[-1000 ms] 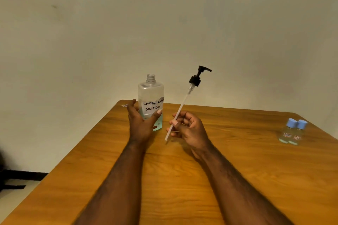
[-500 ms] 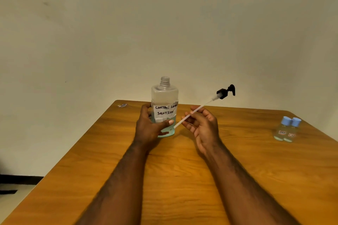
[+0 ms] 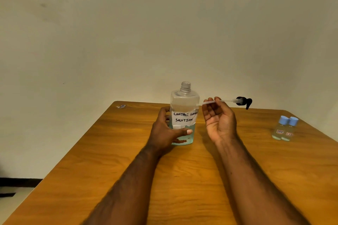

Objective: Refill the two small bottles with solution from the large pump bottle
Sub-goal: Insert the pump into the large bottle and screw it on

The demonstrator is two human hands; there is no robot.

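Wooden table (image 3: 128, 151) under a pale wall. Left hand (image 3: 165, 131) wraps the uncapped bottle (image 3: 184, 100) standing on it, thumb across the front. Just beside, right hand (image 3: 219, 122), palm up and half curled, pinches the pump (image 3: 242, 101) by its tube at the fingertips. Small bottles (image 3: 285, 129) stand well to its right.

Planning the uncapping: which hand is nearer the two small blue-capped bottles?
Right. The right hand, pinching the pump tube, sits between the large bottle and the small bottles; the left hand grips the large bottle, farther off.
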